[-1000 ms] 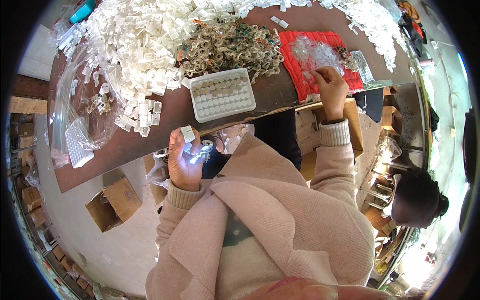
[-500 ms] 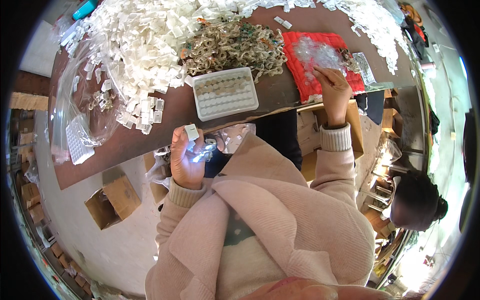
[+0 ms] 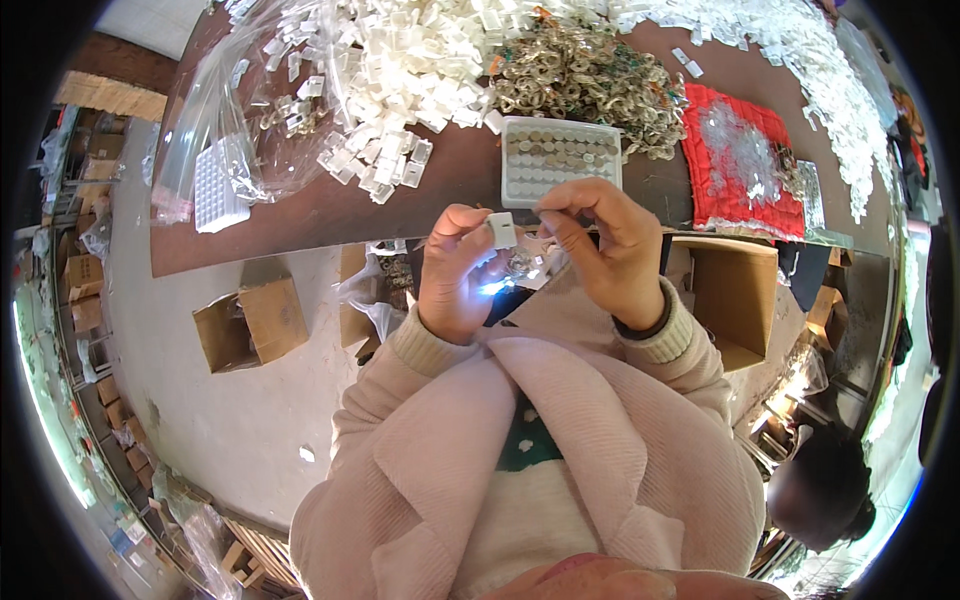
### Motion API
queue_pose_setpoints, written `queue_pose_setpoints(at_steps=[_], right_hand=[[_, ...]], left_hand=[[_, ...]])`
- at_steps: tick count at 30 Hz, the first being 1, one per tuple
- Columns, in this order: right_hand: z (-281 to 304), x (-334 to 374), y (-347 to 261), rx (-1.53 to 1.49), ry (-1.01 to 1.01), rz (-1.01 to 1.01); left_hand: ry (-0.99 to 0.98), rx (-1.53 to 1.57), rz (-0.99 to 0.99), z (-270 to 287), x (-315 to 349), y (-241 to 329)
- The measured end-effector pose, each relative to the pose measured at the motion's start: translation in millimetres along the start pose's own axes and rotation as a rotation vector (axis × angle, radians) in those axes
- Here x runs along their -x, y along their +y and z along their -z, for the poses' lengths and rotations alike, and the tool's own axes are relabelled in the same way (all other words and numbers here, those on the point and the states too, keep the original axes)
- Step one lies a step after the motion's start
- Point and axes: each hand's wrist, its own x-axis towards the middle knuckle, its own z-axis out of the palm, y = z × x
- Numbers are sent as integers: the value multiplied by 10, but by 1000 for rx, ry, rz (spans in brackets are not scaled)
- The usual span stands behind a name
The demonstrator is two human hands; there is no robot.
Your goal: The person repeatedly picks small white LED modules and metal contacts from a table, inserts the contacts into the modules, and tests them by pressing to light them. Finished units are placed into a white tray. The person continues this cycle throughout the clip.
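My left hand (image 3: 455, 275) grips a small white plastic case (image 3: 503, 231) with a slot in its face, held upright between thumb and fingers. Below the case, against the same hand, hangs a tangled bundle of clear wire lights (image 3: 522, 266), glowing bluish-white. Close by on the right, my right hand (image 3: 612, 250) has thumb and forefinger pinched together, a short gap from the case; whatever is between those fingertips is too small to make out. Just beyond both hands sits a translucent tray (image 3: 518, 201) with rows of round coin-like discs.
White plastic cases (image 3: 400, 70) are heaped on the brown table (image 3: 300, 215), beside a pile of coiled wire lights (image 3: 590, 80). A red cloth (image 3: 703, 185) at right carries small clear pieces (image 3: 735, 140). Cardboard boxes (image 3: 275, 318) stand below the table. Another person (image 3: 825, 485) is at lower right.
My right hand has come from the clear pieces on the red cloth to beside the case in my left hand. The whole view has shifted, the tabletop things now lying further right.
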Motion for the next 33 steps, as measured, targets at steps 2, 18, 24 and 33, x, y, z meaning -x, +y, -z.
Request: queue_pose_setpoints(at_steps=[2,18,24,33], right_hand=[[-103,-24,13,127,18,160],[-234,-71,111,171,-58,163],[-178,-75,54,165,-104,77],[-138,-64,89,300,-160,149]], left_hand=[[28,-7,-15,-16,15,10],[-17,60,-70,13,1,4],[6,86,-28,26,15,49],[-6,-86,-43,40,15,82]])
